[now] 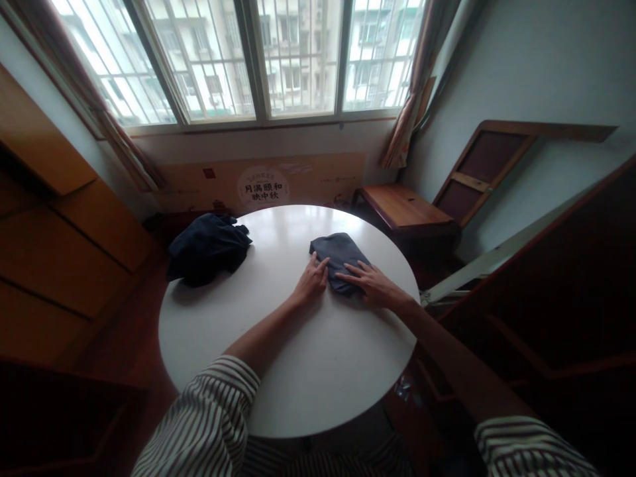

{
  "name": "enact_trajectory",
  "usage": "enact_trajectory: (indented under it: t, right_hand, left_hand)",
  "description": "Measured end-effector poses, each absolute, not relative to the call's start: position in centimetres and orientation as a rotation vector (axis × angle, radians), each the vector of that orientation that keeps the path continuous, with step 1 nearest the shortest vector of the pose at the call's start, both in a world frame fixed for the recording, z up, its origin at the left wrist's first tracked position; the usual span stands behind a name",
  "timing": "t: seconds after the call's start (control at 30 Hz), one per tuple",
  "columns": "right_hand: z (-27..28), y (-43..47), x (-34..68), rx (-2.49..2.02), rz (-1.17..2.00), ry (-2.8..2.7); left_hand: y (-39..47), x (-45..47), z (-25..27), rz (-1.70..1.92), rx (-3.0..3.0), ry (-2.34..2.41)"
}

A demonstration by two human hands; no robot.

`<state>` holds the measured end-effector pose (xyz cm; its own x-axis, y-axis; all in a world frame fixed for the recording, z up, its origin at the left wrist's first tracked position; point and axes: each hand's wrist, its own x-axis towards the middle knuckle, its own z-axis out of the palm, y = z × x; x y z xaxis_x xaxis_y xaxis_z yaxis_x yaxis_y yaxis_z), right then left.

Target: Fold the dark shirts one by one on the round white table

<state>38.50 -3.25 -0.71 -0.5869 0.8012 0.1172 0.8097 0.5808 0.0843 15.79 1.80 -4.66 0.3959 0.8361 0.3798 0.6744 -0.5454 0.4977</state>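
A folded dark grey-blue garment (342, 248) lies as a compact bundle on the round white table (288, 371); its exact kind does not show. My right hand (370, 283) rests on its near right part, fingers spread and stretched over the fabric. At the garment's left edge, my left hand (313, 279) touches the cloth, its fingers extended and apart. A crumpled dark navy garment (211, 248) sits in a heap at the table's left edge, away from both hands and partly overhanging the rim.
Behind the table, a printed cardboard panel (199, 182) leans below the barred window (298, 59). A wooden stool or small table (405, 204) stands at the back right, near a leaning wooden frame (487, 159). Orange-brown cabinets (59, 245) line the left side.
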Motion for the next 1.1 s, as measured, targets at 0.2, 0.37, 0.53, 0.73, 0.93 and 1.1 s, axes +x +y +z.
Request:
enact_trajectory:
  t: [0.2, 0.37, 0.53, 0.73, 0.93, 1.1]
  right_hand:
    - [-1.5, -2.0, 38.2, -1.465, -0.295, -2.742]
    - [-1.4, -0.3, 40.0, -1.649, -0.346, -2.622]
    - [-0.6, 2.0, 42.9, -1.887, -0.307, -2.446]
    - [-1.0, 2.6, 45.4, -1.989, -0.277, -2.389]
    - [-1.7, 2.6, 47.3, -1.893, -0.171, -2.52]
    - [-0.7, 3.2, 46.1, -1.855, -0.027, -2.529]
  left_hand:
    - [1.9, 15.8, -4.6, 0.902, 2.367, 1.344]
    - [1.8, 15.8, -4.6, 0.87, 2.374, 1.351]
    - [1.7, 15.9, -4.6, 0.845, 2.39, 1.362]
    - [1.8, 16.0, -4.6, 0.835, 2.406, 1.361]
    - [1.6, 16.2, -4.5, 0.822, 2.415, 1.375]
    - [1.5, 16.3, -4.2, 0.796, 2.426, 1.379]
